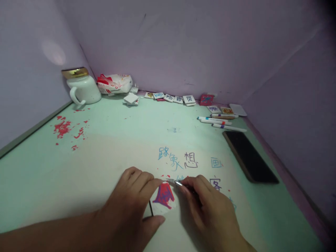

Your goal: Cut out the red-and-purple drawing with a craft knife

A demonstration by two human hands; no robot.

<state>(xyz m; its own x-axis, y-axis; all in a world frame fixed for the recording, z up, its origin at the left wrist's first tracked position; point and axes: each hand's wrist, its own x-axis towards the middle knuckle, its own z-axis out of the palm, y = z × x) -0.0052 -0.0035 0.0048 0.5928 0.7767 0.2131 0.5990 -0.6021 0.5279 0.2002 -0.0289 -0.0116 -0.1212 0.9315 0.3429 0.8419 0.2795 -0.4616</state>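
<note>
My left hand presses down on a small white tile painted red and purple, with fingers on its top edge and the thumb at its lower edge. My right hand pinches a thin metal-tipped tool, perhaps a blade or pen. The tool's tip touches the tile's upper right corner. The tile lies on a pale green desk. Blue and purple handwritten characters are drawn on the desk just beyond my hands.
A black phone lies at the right. Several marker pens sit behind it. A row of small painted tiles lines the back wall. A white mug with a gold lid and a red-white packet stand back left. Red scrapings dot the left side.
</note>
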